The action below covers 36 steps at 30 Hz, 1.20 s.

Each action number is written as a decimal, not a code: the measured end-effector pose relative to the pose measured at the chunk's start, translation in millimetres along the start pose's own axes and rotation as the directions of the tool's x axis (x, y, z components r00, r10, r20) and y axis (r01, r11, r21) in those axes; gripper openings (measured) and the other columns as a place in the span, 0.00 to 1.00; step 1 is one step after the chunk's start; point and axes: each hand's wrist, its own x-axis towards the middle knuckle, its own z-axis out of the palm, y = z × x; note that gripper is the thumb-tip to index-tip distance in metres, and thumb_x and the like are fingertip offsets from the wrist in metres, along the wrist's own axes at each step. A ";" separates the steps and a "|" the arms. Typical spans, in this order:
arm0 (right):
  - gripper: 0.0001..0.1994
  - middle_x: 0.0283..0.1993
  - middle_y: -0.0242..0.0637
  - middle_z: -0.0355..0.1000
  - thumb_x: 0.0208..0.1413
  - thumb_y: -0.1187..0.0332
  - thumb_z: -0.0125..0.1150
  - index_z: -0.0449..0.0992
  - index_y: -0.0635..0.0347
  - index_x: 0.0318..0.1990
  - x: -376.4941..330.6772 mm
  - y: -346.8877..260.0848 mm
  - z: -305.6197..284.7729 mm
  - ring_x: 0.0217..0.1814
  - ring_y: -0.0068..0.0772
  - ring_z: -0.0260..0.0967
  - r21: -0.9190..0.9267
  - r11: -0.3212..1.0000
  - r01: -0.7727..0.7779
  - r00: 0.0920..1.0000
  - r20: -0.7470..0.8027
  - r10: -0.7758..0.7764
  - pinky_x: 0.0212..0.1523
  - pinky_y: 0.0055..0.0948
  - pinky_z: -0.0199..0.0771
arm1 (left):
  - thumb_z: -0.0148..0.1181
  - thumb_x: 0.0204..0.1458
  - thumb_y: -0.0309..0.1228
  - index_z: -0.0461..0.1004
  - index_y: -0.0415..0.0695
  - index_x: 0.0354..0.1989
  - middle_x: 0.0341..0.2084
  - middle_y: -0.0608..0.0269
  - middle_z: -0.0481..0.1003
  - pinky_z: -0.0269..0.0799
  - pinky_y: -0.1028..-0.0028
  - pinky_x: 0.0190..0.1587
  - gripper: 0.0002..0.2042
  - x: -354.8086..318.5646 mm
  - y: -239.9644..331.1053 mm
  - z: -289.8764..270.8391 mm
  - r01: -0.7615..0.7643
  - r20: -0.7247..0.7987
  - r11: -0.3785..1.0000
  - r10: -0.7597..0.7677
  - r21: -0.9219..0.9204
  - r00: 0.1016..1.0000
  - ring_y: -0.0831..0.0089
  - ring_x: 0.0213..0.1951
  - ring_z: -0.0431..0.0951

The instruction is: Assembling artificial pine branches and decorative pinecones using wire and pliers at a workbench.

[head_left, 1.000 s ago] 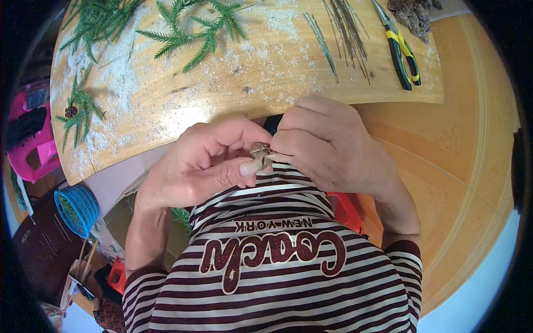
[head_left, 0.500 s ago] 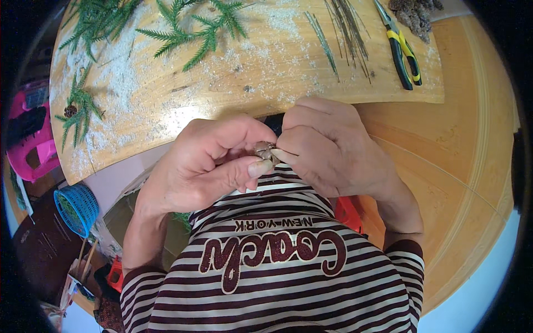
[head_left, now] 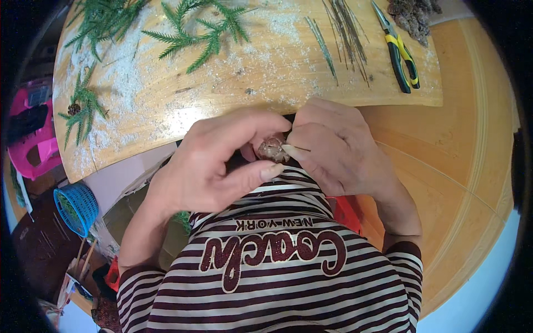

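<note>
Left hand (head_left: 214, 166) and right hand (head_left: 338, 150) pinch a small brown cone (head_left: 272, 149) (partly hidden) between fingertips.

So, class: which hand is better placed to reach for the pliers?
Probably the right hand: the yellow-handled pliers lie on its side of the board, while the left hand grips the small brown piece.

Dusty wooden board (head_left: 166, 105) carries green sprigs (head_left: 200, 33), thin stems (head_left: 344, 28), pliers (head_left: 400, 50).
</note>
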 end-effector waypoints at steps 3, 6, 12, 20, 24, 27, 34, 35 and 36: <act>0.07 0.25 0.39 0.62 0.45 0.74 0.59 0.68 0.63 0.31 4.4 -4.7 -1.4 0.22 0.41 0.59 -0.015 1.000 0.012 1.000 0.004 -0.012 0.21 0.33 0.59 | 0.55 0.55 0.30 0.70 0.34 0.43 0.29 0.62 0.73 0.68 0.78 0.32 0.12 3.4 -0.9 -4.4 0.196 0.072 0.926 -0.183 -0.323 0.980 0.76 0.31 0.72; 0.07 0.25 0.39 0.62 0.44 0.74 0.59 0.68 0.64 0.30 5.9 -5.4 -2.3 0.21 0.41 0.59 -0.028 0.999 0.016 1.000 0.008 -0.016 0.20 0.33 0.59 | 0.53 0.57 0.33 0.70 0.35 0.43 0.29 0.66 0.72 0.66 0.79 0.34 0.13 8.7 -1.1 -11.2 0.423 0.247 0.703 -0.344 -0.572 0.906 0.79 0.32 0.70; 0.07 0.25 0.39 0.62 0.42 0.75 0.60 0.69 0.66 0.30 5.1 -3.3 -5.9 0.21 0.41 0.59 -0.057 0.998 0.037 0.999 -0.006 -0.038 0.20 0.33 0.59 | 0.51 0.58 0.34 0.71 0.37 0.42 0.27 0.68 0.71 0.65 0.80 0.34 0.12 11.2 -1.1 -16.0 0.485 0.451 0.676 -0.246 -0.555 0.858 0.81 0.31 0.68; 0.07 0.25 0.41 0.63 0.41 0.75 0.60 0.69 0.65 0.28 5.2 -0.8 -7.6 0.23 0.43 0.62 -0.096 0.995 0.015 1.000 -0.016 -0.016 0.21 0.36 0.61 | 0.56 0.53 0.31 0.71 0.35 0.37 0.23 0.59 0.71 0.69 0.71 0.30 0.11 7.2 -7.4 -4.2 -0.079 0.091 0.995 0.073 0.061 0.993 0.70 0.24 0.71; 0.07 0.25 0.41 0.63 0.41 0.75 0.60 0.69 0.65 0.28 3.4 0.5 -6.6 0.24 0.44 0.63 -0.098 0.995 -0.013 0.999 -0.046 0.008 0.22 0.36 0.61 | 0.59 0.50 0.31 0.71 0.34 0.38 0.23 0.55 0.71 0.71 0.67 0.31 0.12 5.4 -7.6 3.8 -0.194 0.005 0.919 0.204 0.342 0.979 0.63 0.23 0.72; 0.07 0.25 0.40 0.63 0.41 0.74 0.60 0.70 0.65 0.28 3.0 -2.1 -9.8 0.24 0.44 0.62 -0.125 0.992 0.004 1.000 -0.017 -0.006 0.22 0.36 0.62 | 0.58 0.50 0.31 0.72 0.34 0.38 0.24 0.55 0.72 0.71 0.67 0.31 0.13 5.4 -9.5 4.1 -0.188 -0.028 0.924 0.209 0.334 0.978 0.63 0.22 0.71; 0.07 0.25 0.39 0.62 0.38 0.74 0.60 0.69 0.64 0.27 7.0 -11.2 -9.0 0.23 0.40 0.61 -0.117 0.993 -0.004 1.000 -0.002 0.004 0.21 0.33 0.61 | 0.52 0.58 0.35 0.72 0.35 0.39 0.24 0.63 0.73 0.67 0.77 0.29 0.13 9.6 3.1 -7.4 0.357 0.129 0.811 -0.337 -0.463 0.933 0.77 0.24 0.70; 0.07 0.24 0.38 0.61 0.36 0.75 0.59 0.68 0.63 0.25 7.4 -11.9 -7.1 0.22 0.38 0.61 -0.132 0.991 0.000 1.000 -0.016 -0.002 0.20 0.31 0.61 | 0.50 0.59 0.36 0.72 0.35 0.39 0.25 0.64 0.73 0.66 0.78 0.29 0.14 9.6 1.7 -8.6 0.400 0.218 0.769 -0.335 -0.499 0.917 0.78 0.24 0.69; 0.07 0.24 0.37 0.60 0.34 0.75 0.58 0.67 0.62 0.23 7.6 -12.1 -6.2 0.21 0.36 0.60 -0.147 0.989 0.004 1.000 -0.030 -0.009 0.20 0.29 0.61 | 0.49 0.60 0.37 0.72 0.35 0.38 0.25 0.66 0.73 0.65 0.80 0.29 0.15 9.5 0.1 -9.7 0.444 0.306 0.724 -0.326 -0.529 0.895 0.79 0.25 0.69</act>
